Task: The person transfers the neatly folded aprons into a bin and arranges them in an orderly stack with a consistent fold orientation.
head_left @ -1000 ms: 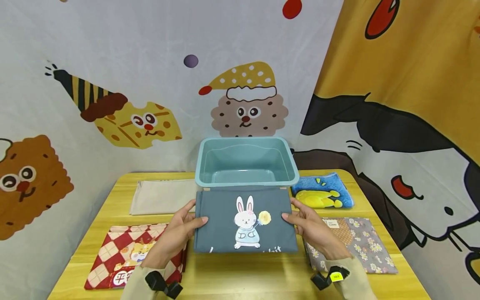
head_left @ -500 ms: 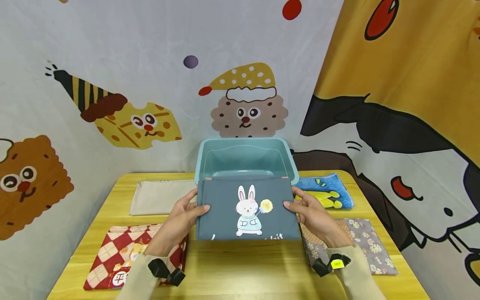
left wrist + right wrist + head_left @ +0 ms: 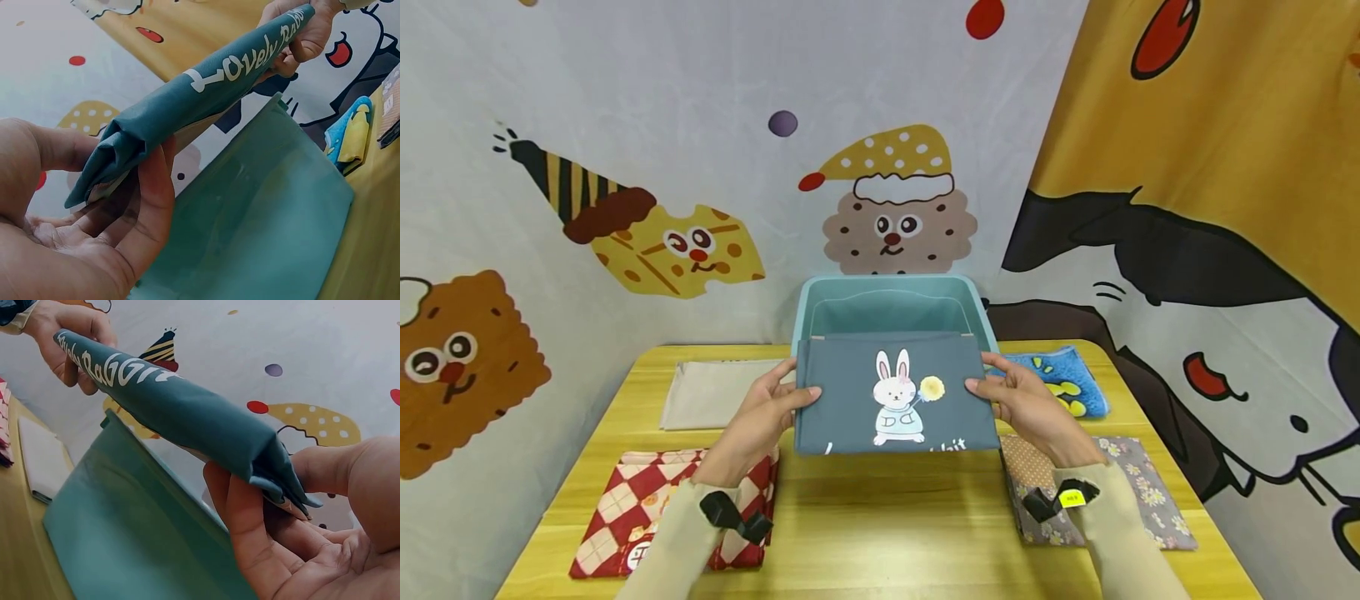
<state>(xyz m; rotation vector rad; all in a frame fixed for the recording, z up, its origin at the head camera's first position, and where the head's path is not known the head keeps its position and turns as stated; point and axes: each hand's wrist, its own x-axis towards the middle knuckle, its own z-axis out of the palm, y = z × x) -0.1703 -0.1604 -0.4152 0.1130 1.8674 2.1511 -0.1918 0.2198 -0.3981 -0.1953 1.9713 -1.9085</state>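
Note:
Both hands hold a folded dark teal cloth (image 3: pixel 842 400) with a white rabbit print, up in front of a light teal plastic bin (image 3: pixel 891 310). My left hand (image 3: pixel 758 429) pinches its left edge, thumb on the printed face and fingers behind. On the opposite edge, my right hand (image 3: pixel 1028 412) grips it the same way. The wrist views show the cloth's layered ends between thumb and fingers, with white lettering along the lower fold. In the head view the cloth overlaps the bin's near rim and hides its front. From the left wrist, the bin wall (image 3: pixel 269 206) appears below the cloth.
Folded fabrics lie on the wooden table (image 3: pixel 880 533): a beige one (image 3: pixel 707 396) back left, a red checkered one (image 3: pixel 617 517) front left, a blue towel (image 3: pixel 1071 371) back right, and a grey floral one (image 3: pixel 1138 471) front right. A cartoon-printed curtain (image 3: pixel 700 100) hangs behind.
Both hands have raised the folded cloth and carried it forward, so it now covers the bin's near rim and more of its interior. The grip has stayed the same.

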